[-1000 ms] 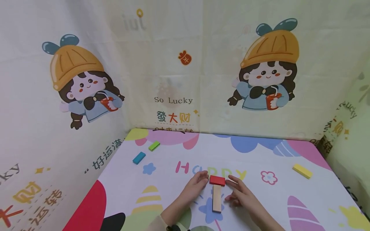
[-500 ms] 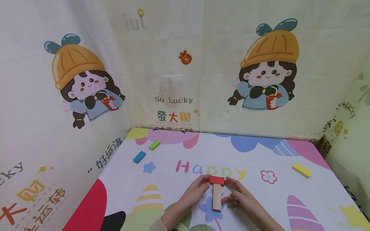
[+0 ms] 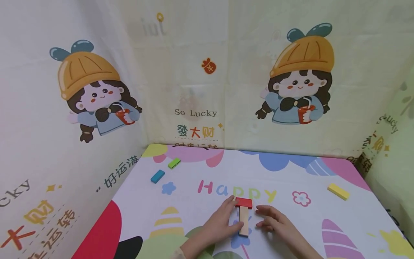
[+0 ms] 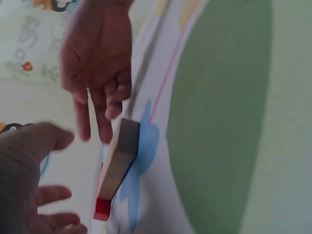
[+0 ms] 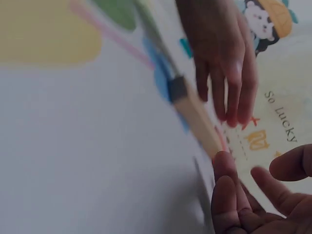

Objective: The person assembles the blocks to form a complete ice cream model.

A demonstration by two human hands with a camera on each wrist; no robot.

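A red block (image 3: 244, 203) lies crosswise at the far end of a plain wooden block (image 3: 244, 221), so together they make a T shape on the printed table cover. My left hand (image 3: 223, 219) is at the left side of the T, fingertips right at the red block's left end, thumb reaching over the wooden block in the head view. The left wrist view shows that thumb and those fingers spread apart, with the wooden block (image 4: 118, 156) beyond them. To the right, my right hand (image 3: 275, 221) hovers with loosely bent fingers and holds nothing.
A blue block (image 3: 157, 176) and a green block (image 3: 174, 163) lie at the back left. Far to the right is a yellow block (image 3: 338, 191). Printed cloth walls (image 3: 239, 108) rise behind and beside the table.
My left hand has come in from the left, its thumb now over the wooden block. The right hand came to the T, then drew back right. The blocks look nearly unmoved.
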